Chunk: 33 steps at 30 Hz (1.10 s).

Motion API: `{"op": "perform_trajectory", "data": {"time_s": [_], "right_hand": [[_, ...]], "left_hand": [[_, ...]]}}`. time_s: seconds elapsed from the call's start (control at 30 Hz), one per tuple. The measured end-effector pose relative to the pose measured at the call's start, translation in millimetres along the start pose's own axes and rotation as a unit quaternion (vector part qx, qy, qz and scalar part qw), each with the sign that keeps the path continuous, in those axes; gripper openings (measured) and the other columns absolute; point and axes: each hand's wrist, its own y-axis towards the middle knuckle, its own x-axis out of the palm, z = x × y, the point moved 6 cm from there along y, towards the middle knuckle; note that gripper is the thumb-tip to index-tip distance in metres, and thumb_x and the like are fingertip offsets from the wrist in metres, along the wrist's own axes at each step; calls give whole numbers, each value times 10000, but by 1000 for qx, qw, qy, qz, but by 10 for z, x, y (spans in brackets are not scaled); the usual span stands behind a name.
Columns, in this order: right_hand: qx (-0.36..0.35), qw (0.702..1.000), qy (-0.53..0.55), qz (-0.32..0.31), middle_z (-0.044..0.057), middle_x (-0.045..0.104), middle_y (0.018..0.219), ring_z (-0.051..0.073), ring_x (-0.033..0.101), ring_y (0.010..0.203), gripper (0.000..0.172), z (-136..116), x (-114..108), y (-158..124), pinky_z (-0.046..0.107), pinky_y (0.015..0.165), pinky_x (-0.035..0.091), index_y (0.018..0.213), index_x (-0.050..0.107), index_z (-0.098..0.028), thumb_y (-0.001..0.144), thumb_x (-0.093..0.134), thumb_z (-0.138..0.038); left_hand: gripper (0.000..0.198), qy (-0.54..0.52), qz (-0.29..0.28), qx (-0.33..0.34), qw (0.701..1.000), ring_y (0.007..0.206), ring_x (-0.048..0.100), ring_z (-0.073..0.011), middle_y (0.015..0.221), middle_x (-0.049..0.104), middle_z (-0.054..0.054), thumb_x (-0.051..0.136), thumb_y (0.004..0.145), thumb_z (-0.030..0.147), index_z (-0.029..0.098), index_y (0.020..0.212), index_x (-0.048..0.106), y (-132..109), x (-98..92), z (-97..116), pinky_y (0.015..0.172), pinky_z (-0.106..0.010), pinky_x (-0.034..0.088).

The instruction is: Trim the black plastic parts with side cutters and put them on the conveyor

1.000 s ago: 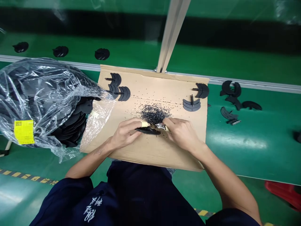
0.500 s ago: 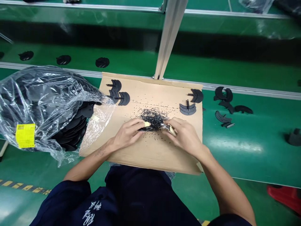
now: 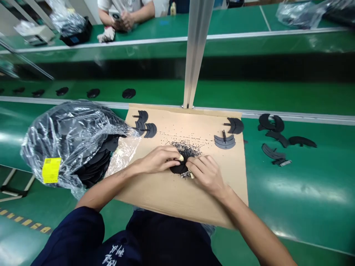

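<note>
A round black plastic disc [image 3: 179, 167] is in my left hand [image 3: 162, 159], thumb and fingers closed on its left edge. A pale yellow finger cot [image 3: 181, 157] covers one fingertip. My right hand [image 3: 206, 173] is curled at the disc's right edge, with its fingertips against it. A small silver tool, apparently nippers [image 3: 185, 174], shows under those fingers, mostly hidden. Behind the disc lies a heap of tiny black scraps [image 3: 191, 147] on the brown cardboard [image 3: 172, 197]. Curved black plastic parts lie at its left corner [image 3: 146, 125] and right corner [image 3: 225, 141].
A clear plastic bag [image 3: 69, 129] full of black discs stands at the left, overlapping the cardboard. More curved black parts [image 3: 273, 135] lie on the green bench at right. A metal post [image 3: 195, 55] rises behind the cardboard. Black discs line the conveyor belt [image 3: 155, 92]. Opposite, a person's hands [image 3: 124, 21] hold a phone.
The view has tilted up, bringing the far bench and person into sight. My hands have come closer together; the disc is lifted and turned, and the right fingers now touch it.
</note>
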Motion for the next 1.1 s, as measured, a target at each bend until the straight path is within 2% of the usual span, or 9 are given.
{"op": "perform_trajectory", "data": {"time_s": [0.13,0.3,0.4,0.5,0.63,0.83,1.0,1.07,1.1], "right_hand": [[99,995,6,-1,106,730,989,204,598,877,285,231,-18,-98,338,727,396,1138,674,-133,925,503,-49],[134,991,-9,-20,107,701,941,239,581,880,339,390,-36,-205,349,731,411,1175,662,-124,882,504,-60],[139,990,-22,-31,96,676,901,234,563,848,337,392,-23,-235,340,716,399,1175,658,-124,875,515,-69],[151,987,-30,-40,90,676,910,229,553,826,319,404,-6,-251,336,715,398,1176,653,-134,895,507,-93],[155,987,-32,-42,86,678,890,222,558,801,261,428,16,-241,327,718,401,1126,659,-137,924,494,-123],[124,991,-15,-53,97,697,889,232,591,799,255,412,97,-209,340,708,430,1119,667,-146,928,498,-141],[70,997,-3,-34,95,693,903,239,622,798,313,310,61,-53,348,693,473,1209,661,-168,933,517,-141],[42,999,6,-25,109,699,991,235,636,816,412,172,23,79,355,704,485,1306,637,-203,916,533,-123],[22,999,17,-23,120,699,1050,232,644,830,452,74,8,152,358,716,492,1340,625,-219,907,542,-117]], "left_hand": [[192,139,-4,10,990,908,662,-204,962,739,-75,573,1007,274,187,1010,745,437,-492,-398,838,-344,530],[129,277,54,-172,944,969,662,-242,999,758,-91,640,902,178,173,946,761,1111,-1177,-1270,909,-372,511],[199,299,77,-212,927,1021,649,-268,1065,750,-136,577,907,140,133,993,757,1375,-1268,-1543,918,-378,500],[243,310,79,-244,916,1043,639,-285,1115,733,-176,554,890,118,97,1039,745,1423,-1253,-1659,896,-369,492],[244,313,37,-257,913,966,655,-256,1080,734,-162,516,919,158,104,1008,737,1155,-1270,-1629,828,-329,470],[90,282,-76,-237,927,736,655,-201,721,709,-49,666,742,86,165,706,689,288,-1062,-1330,702,-269,442],[163,268,-9,-222,938,981,689,-264,981,740,-131,573,855,67,147,916,702,-218,-778,-912,856,-336,514],[150,225,22,-176,958,1002,691,-230,1046,735,-90,569,926,126,184,1005,683,-337,-614,-619,894,-318,534],[128,173,48,-114,977,955,698,-214,1013,733,-72,572,944,134,193,1000,670,-380,-526,-412,868,-302,550]]}}
